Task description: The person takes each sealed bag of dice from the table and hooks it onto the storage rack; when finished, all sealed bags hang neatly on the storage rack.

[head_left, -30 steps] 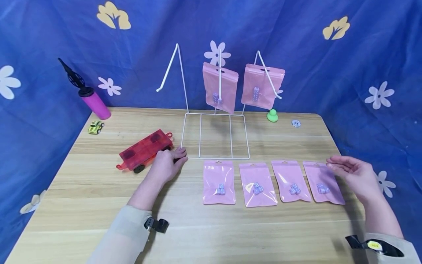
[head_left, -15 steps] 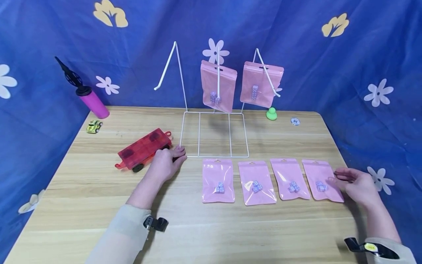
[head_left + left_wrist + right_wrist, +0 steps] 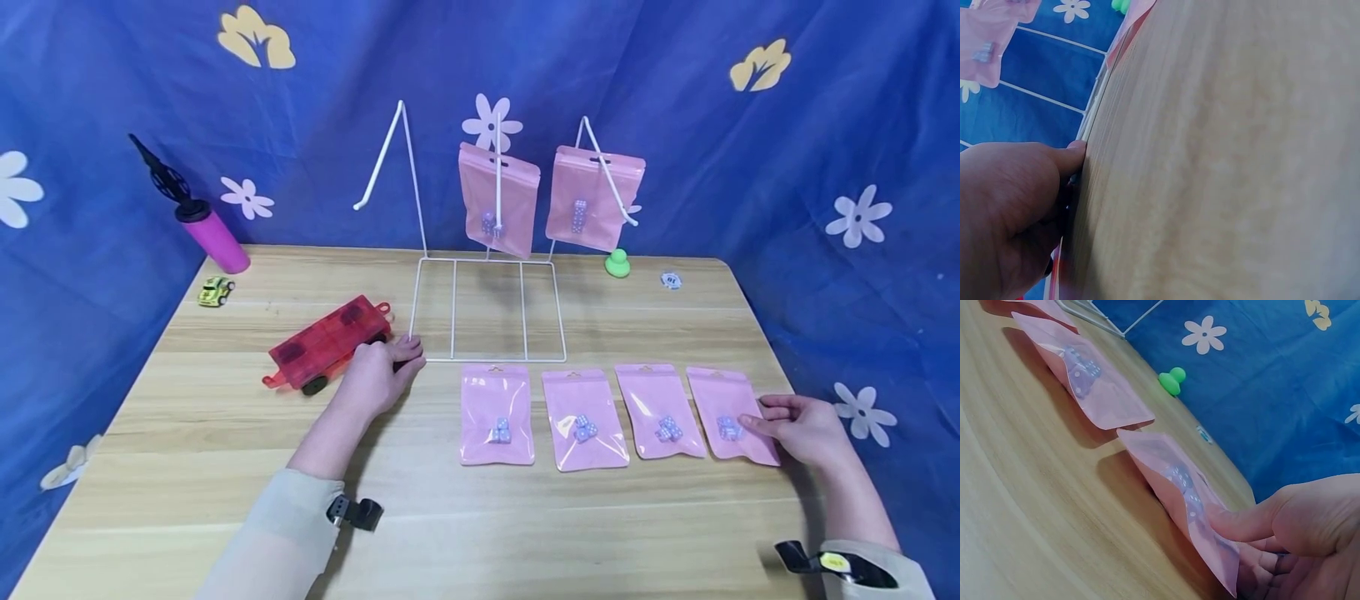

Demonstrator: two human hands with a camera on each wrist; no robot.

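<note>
My left hand [image 3: 377, 375] pinches the front left corner of a white wire display rack [image 3: 495, 360]; its thumb lies along the rail in the left wrist view. At the right end of a row of several pink zip bags on the table, my right hand [image 3: 808, 429] pinches the right edge of the last bag [image 3: 723, 400]. In the right wrist view the thumb [image 3: 1235, 525] presses on the bag's face beside the purple dice [image 3: 1185, 490], with the other fingers behind the edge. Two similar bags hang on the rack's middle hook [image 3: 517, 196] and right hook [image 3: 581, 175].
No bag hangs on the rack's left hook [image 3: 378, 154]. A red toy wagon [image 3: 326, 343] stands beside my left hand. Farther left are a toy car [image 3: 216, 292] and a pink hand pump [image 3: 216, 240]. A green knob-like piece [image 3: 617, 263] and a small chip [image 3: 671, 281] lie behind the row.
My right hand has come down from the last bag's top right corner to its right edge, and the thumb now presses on it. The left hand stays at the rack corner.
</note>
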